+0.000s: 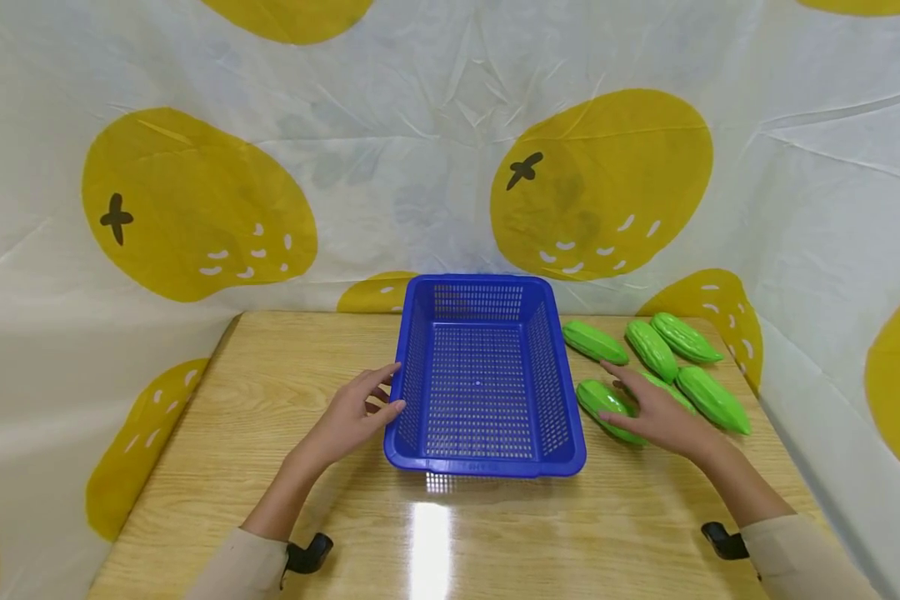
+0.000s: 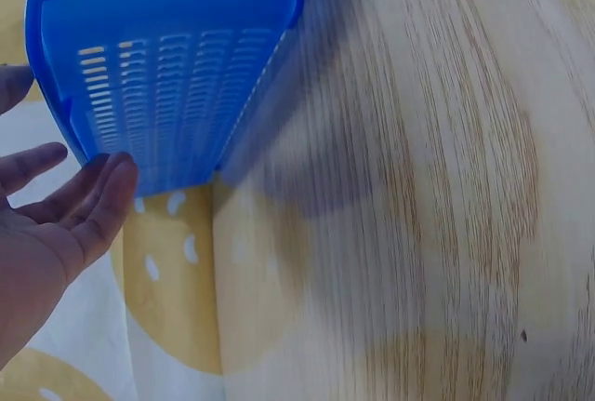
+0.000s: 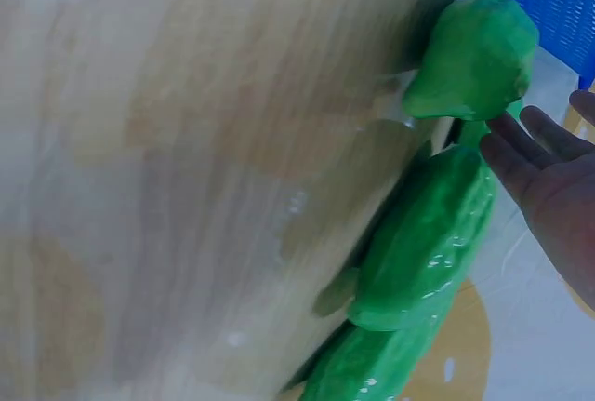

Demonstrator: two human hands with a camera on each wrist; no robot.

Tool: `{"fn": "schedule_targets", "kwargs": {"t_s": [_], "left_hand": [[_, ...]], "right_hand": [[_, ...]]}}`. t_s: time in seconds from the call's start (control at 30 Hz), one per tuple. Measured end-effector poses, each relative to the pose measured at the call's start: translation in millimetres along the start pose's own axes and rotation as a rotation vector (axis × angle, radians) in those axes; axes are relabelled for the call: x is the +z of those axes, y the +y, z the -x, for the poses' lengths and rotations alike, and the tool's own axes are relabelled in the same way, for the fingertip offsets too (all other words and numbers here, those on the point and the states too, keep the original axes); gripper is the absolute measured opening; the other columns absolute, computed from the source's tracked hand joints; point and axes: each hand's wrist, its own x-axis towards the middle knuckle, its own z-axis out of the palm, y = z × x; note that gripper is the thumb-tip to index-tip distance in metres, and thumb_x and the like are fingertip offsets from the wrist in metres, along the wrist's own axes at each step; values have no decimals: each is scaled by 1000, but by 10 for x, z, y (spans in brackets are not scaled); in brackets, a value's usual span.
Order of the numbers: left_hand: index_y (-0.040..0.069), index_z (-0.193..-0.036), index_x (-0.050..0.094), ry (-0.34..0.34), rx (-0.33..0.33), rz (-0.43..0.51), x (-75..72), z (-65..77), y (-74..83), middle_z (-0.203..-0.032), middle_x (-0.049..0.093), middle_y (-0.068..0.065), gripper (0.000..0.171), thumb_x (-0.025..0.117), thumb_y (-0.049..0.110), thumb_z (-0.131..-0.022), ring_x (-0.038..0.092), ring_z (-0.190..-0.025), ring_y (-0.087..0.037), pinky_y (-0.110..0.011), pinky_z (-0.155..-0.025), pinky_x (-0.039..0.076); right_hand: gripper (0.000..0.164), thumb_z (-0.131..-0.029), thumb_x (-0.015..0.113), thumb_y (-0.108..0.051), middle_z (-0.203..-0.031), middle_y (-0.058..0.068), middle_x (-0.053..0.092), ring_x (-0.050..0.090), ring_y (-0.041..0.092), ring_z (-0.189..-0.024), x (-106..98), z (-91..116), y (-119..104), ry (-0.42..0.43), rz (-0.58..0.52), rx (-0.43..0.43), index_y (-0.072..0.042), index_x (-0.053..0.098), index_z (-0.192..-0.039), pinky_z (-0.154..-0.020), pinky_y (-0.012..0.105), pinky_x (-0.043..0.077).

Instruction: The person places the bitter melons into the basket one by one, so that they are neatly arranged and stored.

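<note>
A blue plastic basket [image 1: 483, 467] with slotted walls stands on the table, its inside bare. My left hand [image 1: 352, 421] is at the basket's left rim, fingers loosely bent and thumb apart; in the left wrist view its fingertips meet or nearly meet the basket wall [image 2: 167, 10]. Right of the basket lie several bright green bitter melons [image 1: 596, 342]. Over the front ones hovers my right hand [image 1: 652, 417], thumb and fingers spread above the nearest bitter melon [image 1: 594, 398]. In the right wrist view its fingers are beside a bitter melon [image 3: 479, 57]; whether they touch is unclear.
The wooden table [image 1: 285, 358] has its back edge against a white curtain [image 1: 405, 208] printed with yellow fruit. More bitter melons [image 1: 712, 400] lie at the right, near the table's right edge. A black strap mount [image 1: 309, 553] sits on each wrist.
</note>
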Motion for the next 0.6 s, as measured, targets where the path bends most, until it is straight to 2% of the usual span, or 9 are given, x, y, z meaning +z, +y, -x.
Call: {"fn": "schedule_targets", "kwargs": {"t_s": [0.37,0.5,0.6], "left_hand": [[3,-152,50,-5,-68,132,17,0,7,-132,64,-20,56,69,12,-100,68,-94,-21,-25,-75,60],[3,-151,51,-6,-117,201,20,-19,4,-130,63,-22,56,70,7,-98,68,-87,-19,-24,-70,60],[3,-151,51,-17,-157,271,16,-36,-2,-130,62,-23,57,71,5,-97,69,-84,-19,-27,-70,63]], "right_hand": [[85,-96,76,-29,-155,32,42,47,54,-137,126,53,139,11,-92,21,1,29,-161,-107,70,44],[84,-96,76,-28,-156,31,41,46,55,-137,147,56,158,16,-86,16,0,30,-160,-107,72,42],[84,-96,77,-28,-156,31,42,46,55,-137,165,55,166,18,-79,22,1,31,-160,-108,71,42]]}}
